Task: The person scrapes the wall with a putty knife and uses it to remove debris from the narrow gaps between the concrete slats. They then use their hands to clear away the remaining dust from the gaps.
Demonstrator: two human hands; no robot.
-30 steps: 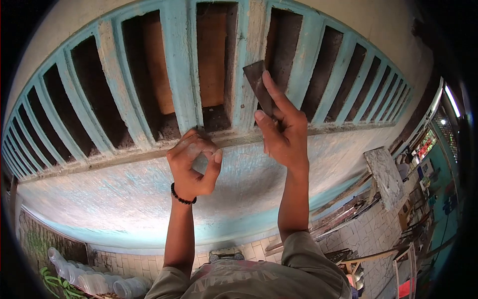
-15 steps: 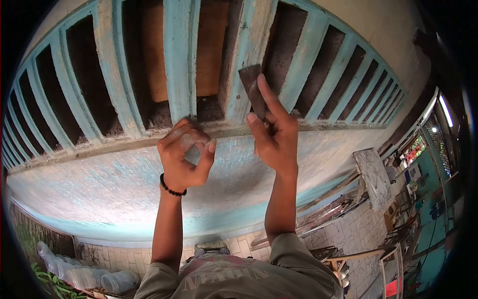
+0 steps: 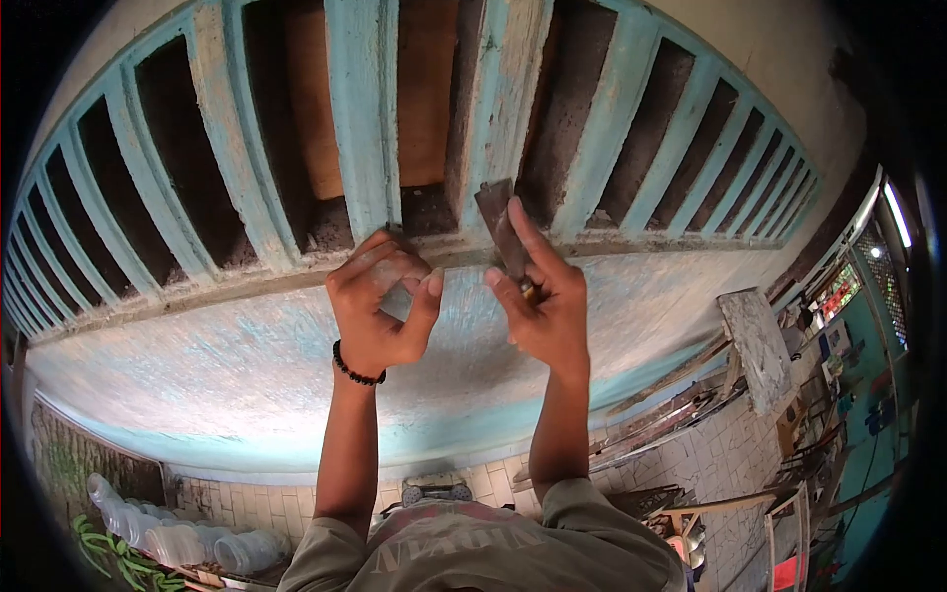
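Observation:
My right hand [image 3: 550,306] is closed around a putty knife [image 3: 503,229] with a dark, worn flat blade. Its index finger lies along the blade, and the blade's end points up at the foot of a peeling bar [image 3: 498,118]. My left hand [image 3: 383,301], with a black bead bracelet [image 3: 357,367] at the wrist, is curled with thumb and fingers forming a ring. Its knuckles are at the ledge [image 3: 434,249], under a turquoise bar [image 3: 365,128]. Whether those fingers hold anything is hidden. Dust whitens the fingers.
Chipped turquoise bars span the window opening, with brown board [image 3: 424,99] behind some. Below the ledge is a scuffed white and turquoise wall [image 3: 247,365]. Clear plastic containers [image 3: 182,538] stand at lower left. A pale slab [image 3: 755,350] and wooden pieces are at right on the tiled floor.
My right hand and the putty knife have moved down, from the bar's face to near the ledge. The whole view has shifted slightly; the left hand keeps its curl by the bar.

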